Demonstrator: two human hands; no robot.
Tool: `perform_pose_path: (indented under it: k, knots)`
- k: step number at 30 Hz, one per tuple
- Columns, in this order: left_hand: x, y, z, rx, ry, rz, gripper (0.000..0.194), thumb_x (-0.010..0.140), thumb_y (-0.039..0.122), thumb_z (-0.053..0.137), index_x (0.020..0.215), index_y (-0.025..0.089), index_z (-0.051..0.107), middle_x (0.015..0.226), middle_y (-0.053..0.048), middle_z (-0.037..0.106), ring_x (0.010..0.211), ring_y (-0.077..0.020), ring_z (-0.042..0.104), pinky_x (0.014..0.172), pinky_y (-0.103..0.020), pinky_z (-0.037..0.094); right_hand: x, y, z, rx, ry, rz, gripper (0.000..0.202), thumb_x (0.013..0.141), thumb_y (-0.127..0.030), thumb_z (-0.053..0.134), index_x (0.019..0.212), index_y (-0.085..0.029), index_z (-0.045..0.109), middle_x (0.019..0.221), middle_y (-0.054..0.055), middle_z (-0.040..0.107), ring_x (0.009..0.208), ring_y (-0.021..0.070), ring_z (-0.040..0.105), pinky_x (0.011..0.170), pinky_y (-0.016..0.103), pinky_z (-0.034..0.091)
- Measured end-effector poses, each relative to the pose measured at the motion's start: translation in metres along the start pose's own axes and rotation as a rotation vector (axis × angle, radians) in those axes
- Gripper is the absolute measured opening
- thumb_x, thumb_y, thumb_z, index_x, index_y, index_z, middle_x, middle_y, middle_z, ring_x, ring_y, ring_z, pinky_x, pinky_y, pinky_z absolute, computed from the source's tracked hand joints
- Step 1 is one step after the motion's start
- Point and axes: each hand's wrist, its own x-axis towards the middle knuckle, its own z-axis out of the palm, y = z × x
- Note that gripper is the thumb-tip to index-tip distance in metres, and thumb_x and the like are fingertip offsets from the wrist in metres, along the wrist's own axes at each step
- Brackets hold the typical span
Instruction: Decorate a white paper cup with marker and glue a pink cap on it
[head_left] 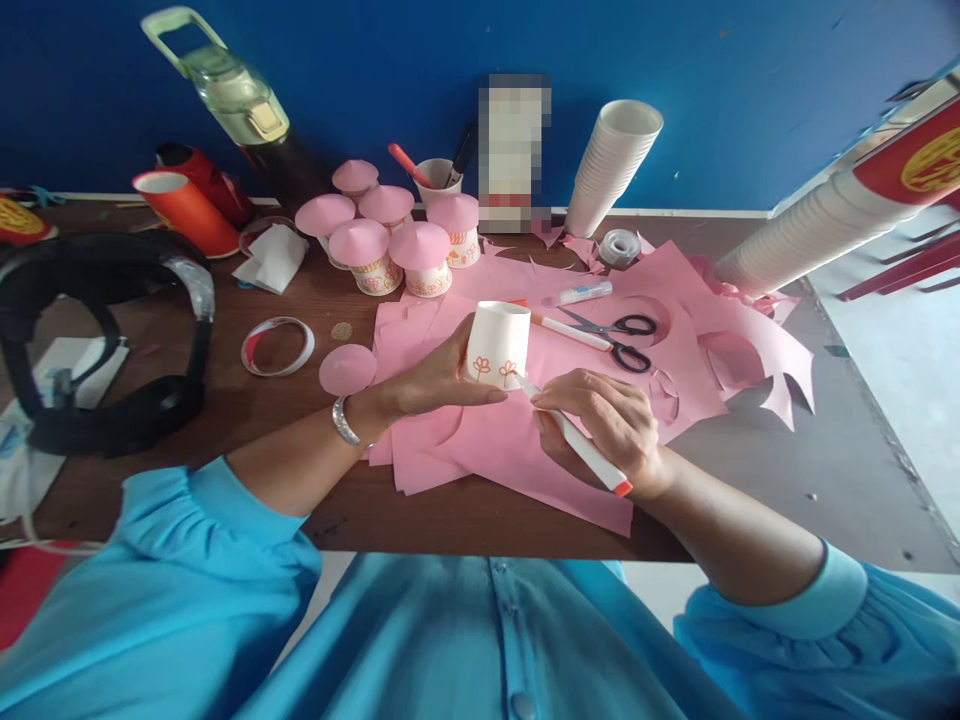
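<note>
My left hand (442, 375) holds a white paper cup (499, 335), tilted, with orange flower drawings near its lower edge. A white marker with an orange end (589, 450) is in my right hand (611, 425), its tip at or very close to the second flower. Beneath both hands lie pink paper sheets (427, 440). Just beyond the cup, black-handled scissors (630, 340) lie partly open beside the cap end of another white-and-orange marker (574, 330). A pink paper disc (348, 370) rests on the table left of my left hand.
Several decorated cups with pink cone tops (375, 270) stand at the back. Near the blue wall are a cup with pens (439, 180), stacked white cups (615, 165) and a bottle (240, 100). A tape roll (277, 347) and a black headset-like object (112, 430) lie left.
</note>
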Motion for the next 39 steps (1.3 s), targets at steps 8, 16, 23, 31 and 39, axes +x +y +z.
perform_pose_path:
  k: [8,16,23,31,39]
  knots:
    - [0.0,0.002,-0.001,0.016,0.02,0.005,0.08,0.078,0.046,0.092,0.147,0.028,0.054,0.121,-0.009,0.069,0.114,-0.0302,0.066,0.096,-0.045,0.057,0.001,0.001,-0.002,-0.017,-0.009,-0.008,0.022,0.093,-0.004,0.064,0.107,-0.02,0.06,0.078,0.002,0.07,0.066,0.0158,0.069,0.061,0.028,0.061]
    - [0.001,0.003,0.001,0.001,0.005,0.027,0.071,0.08,0.042,0.091,0.141,0.027,0.058,0.115,-0.008,0.071,0.113,-0.03,0.068,0.094,-0.045,0.058,0.001,-0.001,-0.001,-0.005,-0.013,-0.003,0.022,0.093,-0.004,0.064,0.107,-0.021,0.06,0.078,0.0,0.07,0.065,0.0152,0.069,0.061,0.028,0.062]
    - [0.002,-0.002,0.0,0.014,-0.007,0.048,0.067,0.08,0.045,0.091,0.137,0.027,0.06,0.118,-0.009,0.072,0.121,-0.0329,0.066,0.096,-0.046,0.058,0.001,-0.003,0.0,0.02,-0.021,-0.001,0.022,0.093,-0.004,0.064,0.107,-0.021,0.059,0.077,0.0,0.071,0.066,0.0149,0.07,0.06,0.027,0.061]
    - [0.003,-0.006,-0.001,0.034,-0.012,0.067,0.071,0.081,0.047,0.09,0.142,0.028,0.058,0.121,-0.01,0.07,0.126,-0.0332,0.063,0.098,-0.045,0.057,0.001,-0.003,0.001,0.026,-0.014,-0.016,0.021,0.094,-0.005,0.063,0.108,-0.02,0.059,0.078,0.0,0.07,0.067,0.0154,0.071,0.06,0.027,0.061]
    - [0.003,-0.006,0.0,0.031,-0.006,0.053,0.083,0.079,0.049,0.091,0.149,0.029,0.052,0.125,-0.011,0.069,0.124,-0.0327,0.063,0.097,-0.044,0.057,0.001,-0.003,0.001,0.043,-0.01,-0.025,0.022,0.092,-0.003,0.065,0.107,-0.019,0.061,0.078,0.001,0.071,0.068,0.0165,0.071,0.061,0.029,0.061]
